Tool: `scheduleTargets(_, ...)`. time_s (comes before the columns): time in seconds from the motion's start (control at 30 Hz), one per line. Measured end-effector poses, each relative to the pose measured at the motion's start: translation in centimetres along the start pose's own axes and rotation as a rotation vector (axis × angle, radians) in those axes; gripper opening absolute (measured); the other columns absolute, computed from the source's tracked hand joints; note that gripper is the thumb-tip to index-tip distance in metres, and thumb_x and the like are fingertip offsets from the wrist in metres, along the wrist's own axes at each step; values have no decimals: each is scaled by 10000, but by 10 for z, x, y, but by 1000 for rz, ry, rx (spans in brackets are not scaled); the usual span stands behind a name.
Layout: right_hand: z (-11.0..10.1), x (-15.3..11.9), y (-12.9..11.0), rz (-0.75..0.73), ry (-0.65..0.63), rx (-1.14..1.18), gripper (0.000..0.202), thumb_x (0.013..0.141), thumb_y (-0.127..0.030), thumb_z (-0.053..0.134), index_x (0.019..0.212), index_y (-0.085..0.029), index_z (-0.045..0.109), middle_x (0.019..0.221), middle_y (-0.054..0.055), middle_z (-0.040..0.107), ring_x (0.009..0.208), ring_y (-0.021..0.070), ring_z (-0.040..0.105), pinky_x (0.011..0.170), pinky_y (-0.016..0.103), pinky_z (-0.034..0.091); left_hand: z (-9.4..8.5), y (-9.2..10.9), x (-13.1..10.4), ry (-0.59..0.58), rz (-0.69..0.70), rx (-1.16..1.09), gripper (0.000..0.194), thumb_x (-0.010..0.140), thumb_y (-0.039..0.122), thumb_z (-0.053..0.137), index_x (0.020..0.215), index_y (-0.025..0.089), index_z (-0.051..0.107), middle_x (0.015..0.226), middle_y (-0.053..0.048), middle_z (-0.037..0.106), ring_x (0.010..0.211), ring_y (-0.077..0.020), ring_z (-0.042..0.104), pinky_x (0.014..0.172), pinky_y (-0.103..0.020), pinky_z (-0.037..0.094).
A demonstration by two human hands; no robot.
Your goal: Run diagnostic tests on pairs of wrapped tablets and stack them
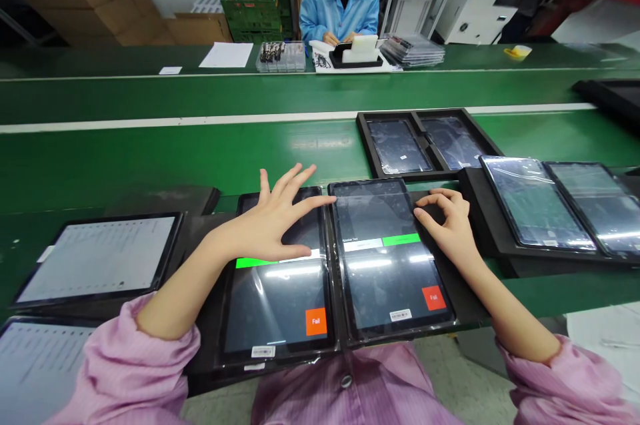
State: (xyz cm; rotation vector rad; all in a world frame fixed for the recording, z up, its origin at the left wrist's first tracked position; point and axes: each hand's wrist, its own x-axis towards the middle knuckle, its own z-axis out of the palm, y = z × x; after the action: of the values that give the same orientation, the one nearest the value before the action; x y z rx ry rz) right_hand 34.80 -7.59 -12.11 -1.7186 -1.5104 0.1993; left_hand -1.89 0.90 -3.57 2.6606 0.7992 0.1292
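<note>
Two black tablets lie side by side in front of me, the left tablet (pixel 280 298) and the right tablet (pixel 395 278). Both screens show a green bar, a white bar and a red-orange "Fail" box. Over the left tablet's upper part my left hand (pixel 273 221) is open with fingers spread; its index fingertip reaches the near edge of the right tablet. Beside the right tablet's upper right edge is my right hand (pixel 447 221), its fingers curled and thumb and index tips close together in a pinch. Whatever is between them is too small to tell.
More tablets (pixel 100 255) with lit white screens lie at left. A black tray (pixel 367 145) holding two tablets sits behind, and wrapped tablets (pixel 540 205) rest on a black tray at right. Across the green conveyor (pixel 240 151), a person (pixel 340 1) in blue works.
</note>
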Motion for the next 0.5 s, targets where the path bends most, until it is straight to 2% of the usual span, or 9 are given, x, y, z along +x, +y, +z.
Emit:
scheduleTargets(0.1,-1,0,0,-7,-10,17,299,874,-553,651,833,-271,742,1146,100,586,1208,355,534,1107,580,354,0,2,3,-23,-108,-14,572,1042,622,449,1541,346,487,1780,-157,63,1612,-502,72,1120,-876,-109)
scheduleTargets(0.2,-1,0,0,-4,6,36,327,856,-588,674,808,-277,764,1156,101,604,1196,354,540,1105,583,363,1,5,8,-76,-159,25,540,1084,608,306,1446,320,585,1746,-161,240,1594,-470,219,1106,-862,-169)
scheduleTargets(0.27,-1,0,0,2,17,41,344,851,-607,681,793,-278,768,1160,99,616,1184,350,547,1104,583,369,1,6,9,-101,-148,34,517,1092,580,296,1410,325,614,1728,-148,299,1587,-463,249,1104,-867,-164)
scheduleTargets(0.5,-4,0,-5,-33,17,61,327,862,-582,686,804,-273,774,1173,101,611,1159,338,580,1084,566,407,3,8,11,-125,-118,75,464,1082,559,374,1367,335,664,1731,-144,293,1586,-506,204,1120,-891,-75)
